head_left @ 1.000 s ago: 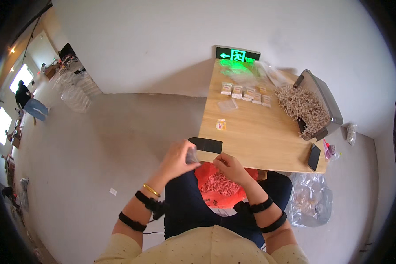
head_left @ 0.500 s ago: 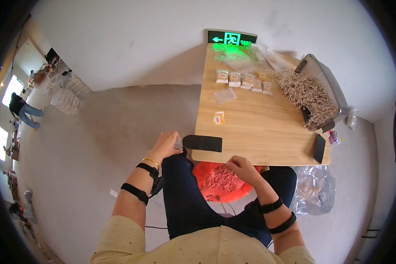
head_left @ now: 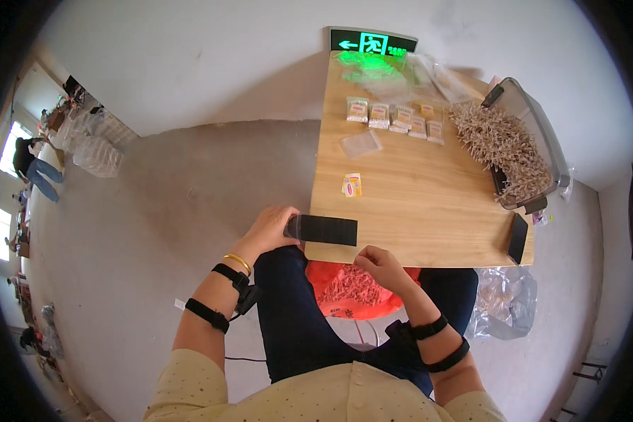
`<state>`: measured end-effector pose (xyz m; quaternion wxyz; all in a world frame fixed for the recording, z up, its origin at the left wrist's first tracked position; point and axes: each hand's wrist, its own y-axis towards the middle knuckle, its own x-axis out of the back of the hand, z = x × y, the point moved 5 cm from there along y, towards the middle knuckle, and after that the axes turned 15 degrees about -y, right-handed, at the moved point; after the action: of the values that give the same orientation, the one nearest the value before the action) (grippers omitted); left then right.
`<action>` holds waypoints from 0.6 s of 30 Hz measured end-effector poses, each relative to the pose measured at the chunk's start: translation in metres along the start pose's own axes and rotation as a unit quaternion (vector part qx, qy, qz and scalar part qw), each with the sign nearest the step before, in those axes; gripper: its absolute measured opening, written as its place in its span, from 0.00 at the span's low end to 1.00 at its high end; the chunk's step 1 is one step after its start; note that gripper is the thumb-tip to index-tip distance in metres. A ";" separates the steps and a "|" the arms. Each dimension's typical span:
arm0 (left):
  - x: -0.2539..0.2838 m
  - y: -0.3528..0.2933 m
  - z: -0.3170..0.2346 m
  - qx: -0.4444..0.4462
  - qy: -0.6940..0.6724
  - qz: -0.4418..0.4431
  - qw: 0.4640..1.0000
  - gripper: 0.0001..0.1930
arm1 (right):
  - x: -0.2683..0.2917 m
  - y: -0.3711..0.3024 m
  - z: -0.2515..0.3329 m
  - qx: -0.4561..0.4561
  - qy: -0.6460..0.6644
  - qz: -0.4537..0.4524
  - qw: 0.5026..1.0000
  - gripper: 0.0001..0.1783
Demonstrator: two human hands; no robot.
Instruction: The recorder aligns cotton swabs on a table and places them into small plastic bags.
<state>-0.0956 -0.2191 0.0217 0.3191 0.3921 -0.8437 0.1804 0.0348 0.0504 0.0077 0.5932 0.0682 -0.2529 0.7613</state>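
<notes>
My left hand is at the table's near left corner, its fingers closed on a small clear plastic bag. That bag overlaps the left end of a flat black strip, which sticks out past the table edge. My right hand hovers at the table's front edge, thumb and fingers pinched together; whatever is between them is too small to make out. Below it, between my knees, hangs a red bag with many short thin pieces inside. Small yellow and white cards lie on the table beyond the strip.
Several small filled packets stand in a row across the table. Nearer lies a flat clear bag. A tipped grey bin spills thin beige sticks at the right. A phone rests at the right front corner.
My left hand's clear plastic bag has moved right, onto the black strip's rounded left end. My right hand has shifted slightly left. The view has tilted a little.
</notes>
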 end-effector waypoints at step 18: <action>-0.039 0.029 -0.069 -0.093 0.134 0.010 0.987 0.46 | 0.018 -0.004 -0.013 -0.023 -0.052 -0.021 0.998 0.15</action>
<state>-0.0718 -0.1417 0.0441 0.4624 0.3244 -0.8105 0.1550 0.0357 0.0727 0.0047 0.5967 0.0992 -0.2992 0.7379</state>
